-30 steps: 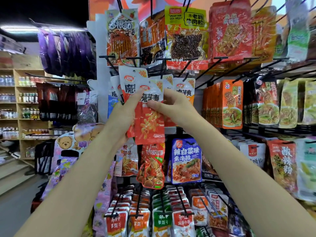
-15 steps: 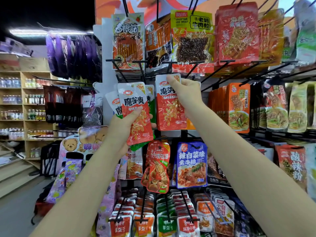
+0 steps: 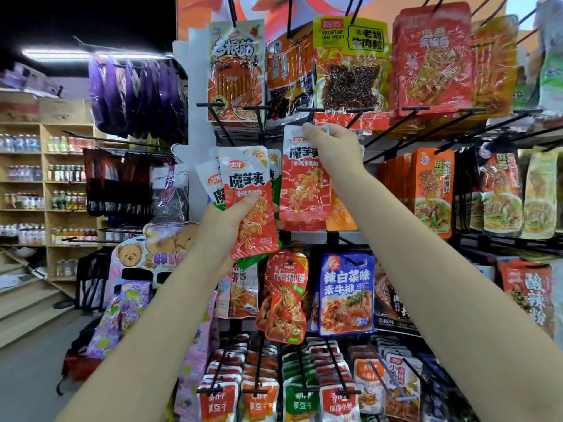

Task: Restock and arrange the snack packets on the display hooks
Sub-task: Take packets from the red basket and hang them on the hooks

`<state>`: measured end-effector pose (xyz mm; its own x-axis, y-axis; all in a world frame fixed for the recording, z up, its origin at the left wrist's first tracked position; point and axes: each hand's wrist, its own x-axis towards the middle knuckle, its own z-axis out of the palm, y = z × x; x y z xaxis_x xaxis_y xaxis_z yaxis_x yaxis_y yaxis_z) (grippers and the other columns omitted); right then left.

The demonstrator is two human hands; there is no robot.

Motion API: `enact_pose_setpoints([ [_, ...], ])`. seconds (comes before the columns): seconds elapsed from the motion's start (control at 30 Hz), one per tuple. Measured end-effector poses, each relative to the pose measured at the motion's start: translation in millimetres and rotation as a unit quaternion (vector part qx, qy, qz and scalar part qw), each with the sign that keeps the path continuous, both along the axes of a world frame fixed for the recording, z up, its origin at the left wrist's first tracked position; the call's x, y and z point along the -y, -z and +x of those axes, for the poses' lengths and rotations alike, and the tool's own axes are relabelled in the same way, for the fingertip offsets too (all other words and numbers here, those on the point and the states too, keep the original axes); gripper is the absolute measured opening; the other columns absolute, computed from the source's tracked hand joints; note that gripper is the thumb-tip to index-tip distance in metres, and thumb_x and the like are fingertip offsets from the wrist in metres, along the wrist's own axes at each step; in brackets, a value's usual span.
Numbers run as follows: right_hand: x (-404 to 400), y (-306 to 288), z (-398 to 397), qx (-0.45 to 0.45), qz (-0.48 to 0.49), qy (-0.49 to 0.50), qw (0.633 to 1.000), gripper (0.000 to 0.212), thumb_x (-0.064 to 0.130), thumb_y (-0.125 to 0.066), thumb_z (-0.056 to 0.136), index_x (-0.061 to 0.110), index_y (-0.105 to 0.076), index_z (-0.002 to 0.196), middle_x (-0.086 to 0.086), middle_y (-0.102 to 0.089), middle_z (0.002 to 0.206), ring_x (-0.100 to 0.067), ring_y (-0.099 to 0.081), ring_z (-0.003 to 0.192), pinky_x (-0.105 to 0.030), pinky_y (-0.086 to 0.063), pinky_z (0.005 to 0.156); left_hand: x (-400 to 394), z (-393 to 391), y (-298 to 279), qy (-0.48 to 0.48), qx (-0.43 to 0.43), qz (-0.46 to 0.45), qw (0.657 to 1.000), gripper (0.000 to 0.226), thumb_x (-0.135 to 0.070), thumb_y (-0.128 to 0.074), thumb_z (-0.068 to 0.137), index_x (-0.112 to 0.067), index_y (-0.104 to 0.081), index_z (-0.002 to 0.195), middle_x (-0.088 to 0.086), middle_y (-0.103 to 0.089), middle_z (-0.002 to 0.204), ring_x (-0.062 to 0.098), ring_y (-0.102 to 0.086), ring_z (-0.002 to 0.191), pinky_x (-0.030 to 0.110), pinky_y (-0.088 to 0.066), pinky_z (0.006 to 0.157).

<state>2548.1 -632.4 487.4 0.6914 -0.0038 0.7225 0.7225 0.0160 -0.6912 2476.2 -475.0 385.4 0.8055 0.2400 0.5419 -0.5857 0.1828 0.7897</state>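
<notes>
Right hand (image 3: 333, 147) pinches a red packet (image 3: 303, 184) by its top, apparently at a hook. Left hand (image 3: 225, 226), at 7 o'clock, grips a fanned packet stack (image 3: 248, 202).

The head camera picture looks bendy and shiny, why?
Head view: the wide lens curves the shelves at the left edge; the ceiling light smears into a streak; glare glints on the purple bags; the packet in the right hand stays sharp.
</notes>
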Motion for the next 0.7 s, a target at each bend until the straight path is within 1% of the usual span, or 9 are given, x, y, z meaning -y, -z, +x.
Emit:
enact_pose_setpoints([
  [0.1,-0.4,1.3,3.9,-0.002,-0.004,0.006,1.0,0.034,0.038,-0.064,0.096,0.017,-0.046,0.075,-0.008,-0.04,0.072,-0.018,-0.041,0.067,-0.025,-0.032,0.058,-0.4,-0.3,0.4,-0.003,0.001,-0.007,1.0,0.012,-0.018,-0.066,0.097,-0.019,-0.068,0.108,0.002,-0.079,0.09,0.021,-0.076,0.079,0.037,-0.063,0.066],
  [0.2,1.2,1.9,3.7,0.019,-0.042,0.027,0.999,0.042,0.038,-0.059,0.099,0.026,-0.034,0.068,0.011,-0.03,0.068,-0.007,-0.029,0.06,-0.021,-0.025,0.052,-0.7,-3.4,0.5,0.023,0.012,0.008,1.0,0.015,-0.017,-0.061,0.1,-0.011,-0.065,0.113,0.012,-0.077,0.089,0.028,-0.076,0.073,0.039,-0.062,0.061],
  [0.27,2.6,3.9,2.5,0.036,-0.055,0.035,0.997,0.04,0.036,-0.057,0.1,0.02,-0.036,0.07,0.006,-0.031,0.069,-0.01,-0.03,0.063,-0.027,-0.022,0.057,-0.6,-4.7,0.3,0.028,0.014,0.01,0.999,0.018,-0.016,-0.06,0.1,-0.007,-0.064,0.115,0.015,-0.077,0.089,0.03,-0.076,0.071,0.039,-0.062,0.059],
  [0.33,2.7,4.8,0.8,0.039,-0.046,0.025,0.998,0.037,0.035,-0.059,0.1,0.013,-0.043,0.074,-0.005,-0.047,0.08,-0.018,-0.044,0.075,-0.033,-0.033,0.065,-0.6,-4.8,0.3,0.028,0.017,0.011,0.999,0.019,-0.016,-0.059,0.1,-0.007,-0.063,0.116,0.015,-0.077,0.089,0.03,-0.076,0.071,0.039,-0.062,0.058],
  [0.4,2.5,4.2,-1.5,0.022,-0.034,0.02,0.999,0.036,0.037,-0.061,0.098,0.021,-0.046,0.07,0.0,-0.052,0.095,-0.021,-0.048,0.091,-0.034,-0.04,0.076,-0.3,-4.9,0.4,0.028,0.017,0.012,0.999,0.018,-0.016,-0.059,0.101,-0.007,-0.063,0.115,0.014,-0.077,0.088,0.03,-0.076,0.071,0.038,-0.061,0.058],
  [0.5,4.3,2.9,-4.5,0.011,-0.026,0.015,0.999,0.045,0.032,-0.063,0.098,0.02,-0.035,0.065,0.002,-0.037,0.076,-0.015,-0.036,0.07,-0.017,-0.03,0.052,0.2,-4.4,0.8,0.029,0.014,0.012,0.999,0.023,-0.016,-0.059,0.101,-0.003,-0.062,0.119,0.014,-0.077,0.088,0.03,-0.076,0.072,0.038,-0.061,0.057],
  [0.57,5.6,2.1,-5.0,0.015,-0.033,0.03,0.999,0.039,0.032,-0.062,0.098,0.015,-0.041,0.07,0.0,-0.031,0.069,-0.014,-0.029,0.06,-0.018,-0.023,0.04,0.3,-4.7,0.9,0.032,0.013,0.013,0.999,0.026,-0.017,-0.059,0.101,-0.002,-0.061,0.122,0.015,-0.077,0.089,0.031,-0.076,0.073,0.038,-0.061,0.058],
  [0.63,5.3,1.3,-8.8,0.021,-0.046,0.049,0.998,0.03,0.034,-0.06,0.099,0.013,-0.049,0.081,-0.001,-0.034,0.071,-0.012,-0.03,0.059,-0.019,-0.024,0.042,0.0,-5.5,0.8,0.033,0.013,0.013,0.999,0.024,-0.017,-0.059,0.101,-0.004,-0.061,0.122,0.015,-0.077,0.091,0.031,-0.076,0.073,0.039,-0.062,0.059],
  [0.7,4.8,1.6,-7.2,0.03,-0.061,0.06,0.996,0.034,0.034,-0.059,0.1,0.013,-0.046,0.077,0.001,-0.035,0.07,-0.012,-0.032,0.061,-0.019,-0.024,0.044,-0.5,-6.1,0.8,0.032,0.013,0.012,0.999,0.022,-0.016,-0.059,0.101,-0.006,-0.062,0.12,0.015,-0.077,0.09,0.03,-0.076,0.072,0.038,-0.062,0.059],
])
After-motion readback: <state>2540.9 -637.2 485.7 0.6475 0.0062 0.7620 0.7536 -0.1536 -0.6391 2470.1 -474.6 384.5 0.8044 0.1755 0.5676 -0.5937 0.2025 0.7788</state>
